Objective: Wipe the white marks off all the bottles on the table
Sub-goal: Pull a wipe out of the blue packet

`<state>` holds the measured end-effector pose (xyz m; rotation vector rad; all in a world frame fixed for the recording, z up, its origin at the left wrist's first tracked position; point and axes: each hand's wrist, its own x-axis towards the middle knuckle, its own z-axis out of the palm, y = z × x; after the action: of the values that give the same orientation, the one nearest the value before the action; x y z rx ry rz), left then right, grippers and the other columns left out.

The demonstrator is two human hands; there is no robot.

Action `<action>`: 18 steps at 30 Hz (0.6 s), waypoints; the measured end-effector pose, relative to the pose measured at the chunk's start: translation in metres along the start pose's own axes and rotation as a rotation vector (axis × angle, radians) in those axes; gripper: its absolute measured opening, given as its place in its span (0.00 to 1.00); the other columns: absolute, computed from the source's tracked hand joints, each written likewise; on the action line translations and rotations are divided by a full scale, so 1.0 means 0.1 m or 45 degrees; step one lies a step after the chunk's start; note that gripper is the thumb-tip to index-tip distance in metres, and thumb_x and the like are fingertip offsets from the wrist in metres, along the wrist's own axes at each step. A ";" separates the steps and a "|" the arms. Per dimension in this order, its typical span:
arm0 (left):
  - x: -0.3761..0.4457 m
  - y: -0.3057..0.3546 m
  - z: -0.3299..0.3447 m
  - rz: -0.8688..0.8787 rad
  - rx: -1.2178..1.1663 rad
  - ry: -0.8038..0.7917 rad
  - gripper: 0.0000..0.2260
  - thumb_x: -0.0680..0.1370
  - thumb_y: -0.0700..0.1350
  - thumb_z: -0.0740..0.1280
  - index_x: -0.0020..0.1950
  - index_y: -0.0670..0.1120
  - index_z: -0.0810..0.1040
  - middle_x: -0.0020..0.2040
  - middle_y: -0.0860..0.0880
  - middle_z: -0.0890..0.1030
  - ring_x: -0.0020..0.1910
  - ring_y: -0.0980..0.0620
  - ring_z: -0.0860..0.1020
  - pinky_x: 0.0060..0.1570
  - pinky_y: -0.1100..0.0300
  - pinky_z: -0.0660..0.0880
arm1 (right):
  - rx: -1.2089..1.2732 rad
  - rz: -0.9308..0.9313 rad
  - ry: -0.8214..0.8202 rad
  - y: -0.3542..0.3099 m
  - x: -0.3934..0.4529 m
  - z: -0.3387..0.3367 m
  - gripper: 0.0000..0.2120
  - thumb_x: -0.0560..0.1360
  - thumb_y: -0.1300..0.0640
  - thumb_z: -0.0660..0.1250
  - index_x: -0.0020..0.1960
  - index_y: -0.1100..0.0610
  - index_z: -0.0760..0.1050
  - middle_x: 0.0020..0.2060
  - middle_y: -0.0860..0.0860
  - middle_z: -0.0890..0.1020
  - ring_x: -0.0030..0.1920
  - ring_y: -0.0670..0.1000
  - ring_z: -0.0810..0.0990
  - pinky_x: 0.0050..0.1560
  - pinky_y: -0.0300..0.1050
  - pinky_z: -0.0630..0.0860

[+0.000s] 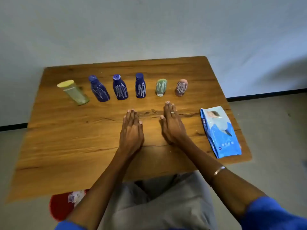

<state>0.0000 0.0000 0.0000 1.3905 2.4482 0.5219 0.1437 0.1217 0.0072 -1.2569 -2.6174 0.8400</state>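
Wooden table (66, 138), both hands flat, bottles seemingly untouched

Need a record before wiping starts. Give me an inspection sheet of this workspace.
Surface: wooden table, grain and dark knots showing.
Job's things: six bottles in a row, all upright with white scribbles: yellow-capped bottle, three dark blue bottles, green bottle, pink bottle. Blue wipes pack lies flat at the table's right side.
Clutter: nothing seen on the table.
Grippers: left hand and right hand flat on the table, holding nothing.
Cables: nothing seen.
Surroundings: pale wall, grey floor, red object below the table's near edge.
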 end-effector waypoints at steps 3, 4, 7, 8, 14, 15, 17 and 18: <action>0.02 -0.08 0.29 0.033 0.059 0.080 0.28 0.85 0.52 0.44 0.82 0.38 0.55 0.84 0.42 0.52 0.83 0.49 0.44 0.80 0.55 0.38 | -0.005 -0.046 0.104 0.23 0.05 0.17 0.30 0.87 0.47 0.50 0.84 0.58 0.44 0.83 0.54 0.48 0.83 0.52 0.43 0.82 0.49 0.45; 0.00 -0.12 0.39 0.038 0.089 0.088 0.29 0.85 0.53 0.42 0.82 0.38 0.54 0.84 0.43 0.50 0.83 0.50 0.42 0.80 0.56 0.37 | -0.016 -0.052 0.092 0.31 0.04 0.24 0.30 0.87 0.47 0.50 0.84 0.58 0.45 0.83 0.54 0.48 0.83 0.51 0.43 0.81 0.49 0.45; -0.09 -0.14 0.55 0.031 0.078 0.091 0.29 0.85 0.53 0.41 0.83 0.41 0.48 0.84 0.46 0.45 0.82 0.54 0.37 0.78 0.59 0.33 | -0.056 -0.083 0.065 0.47 0.00 0.37 0.31 0.87 0.46 0.50 0.84 0.57 0.46 0.83 0.53 0.49 0.83 0.50 0.43 0.81 0.47 0.42; -0.12 -0.17 0.60 0.026 0.090 0.085 0.28 0.85 0.54 0.41 0.83 0.42 0.47 0.84 0.47 0.43 0.81 0.56 0.35 0.77 0.60 0.32 | -0.094 -0.106 0.058 0.53 0.01 0.42 0.31 0.87 0.45 0.49 0.84 0.57 0.45 0.83 0.53 0.49 0.82 0.50 0.43 0.80 0.45 0.41; -0.29 -0.13 0.72 0.071 -0.029 0.167 0.26 0.87 0.51 0.46 0.83 0.41 0.53 0.84 0.46 0.50 0.82 0.54 0.41 0.79 0.60 0.38 | -0.132 -0.174 0.186 0.59 -0.02 0.55 0.31 0.86 0.43 0.47 0.83 0.58 0.51 0.83 0.55 0.54 0.83 0.52 0.49 0.81 0.48 0.48; -0.30 -0.13 0.73 0.080 -0.022 0.181 0.25 0.87 0.51 0.47 0.82 0.40 0.54 0.84 0.45 0.52 0.83 0.53 0.43 0.79 0.60 0.39 | -0.122 -0.170 0.202 0.59 -0.02 0.56 0.30 0.86 0.43 0.48 0.83 0.58 0.52 0.83 0.56 0.55 0.83 0.53 0.50 0.81 0.49 0.50; -0.31 -0.14 0.76 0.079 -0.026 0.202 0.25 0.88 0.49 0.48 0.82 0.38 0.57 0.83 0.43 0.54 0.83 0.50 0.46 0.80 0.58 0.42 | -0.094 -0.150 0.211 0.58 -0.03 0.57 0.30 0.87 0.44 0.49 0.83 0.59 0.54 0.82 0.56 0.57 0.83 0.53 0.51 0.81 0.50 0.52; -0.33 -0.14 0.76 0.084 -0.032 0.224 0.24 0.88 0.49 0.48 0.81 0.38 0.58 0.83 0.42 0.55 0.83 0.49 0.47 0.80 0.56 0.43 | -0.088 -0.155 0.232 0.59 -0.06 0.58 0.29 0.87 0.44 0.49 0.83 0.59 0.54 0.82 0.57 0.57 0.82 0.54 0.52 0.80 0.51 0.53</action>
<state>0.0367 -0.0216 -0.0721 1.4767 2.5277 0.7165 0.1688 0.1218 -0.0720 -1.1182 -2.5659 0.5908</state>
